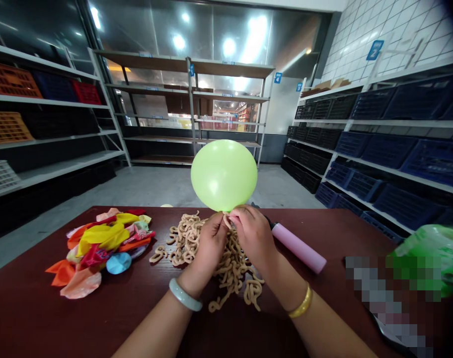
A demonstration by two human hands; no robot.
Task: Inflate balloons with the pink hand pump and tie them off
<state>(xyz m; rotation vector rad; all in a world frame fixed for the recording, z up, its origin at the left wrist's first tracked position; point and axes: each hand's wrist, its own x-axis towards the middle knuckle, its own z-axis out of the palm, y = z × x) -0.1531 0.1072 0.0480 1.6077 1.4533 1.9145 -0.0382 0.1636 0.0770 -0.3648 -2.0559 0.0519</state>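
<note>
A blown-up light green balloon (224, 174) stands upright above the table, its neck down between my hands. My left hand (212, 238) is closed in a pinch at the balloon's neck. Fingers of my right hand (253, 233) are also pinched together there, with a short piece of beige twisted cord (227, 222) showing between the two hands. A pile of the same beige curly cords (185, 238) lies under and around my hands. Beyond my right hand rests a pink cylinder (299, 247) with a black end, perhaps a hand pump.
Limp balloons in many colours (103, 238) are heaped on the left of the dark red table (33, 318). A green plastic bag (427, 253) and a blurred-out flat object (386, 303) lie at the right. Shelves with crates (375, 149) line both sides.
</note>
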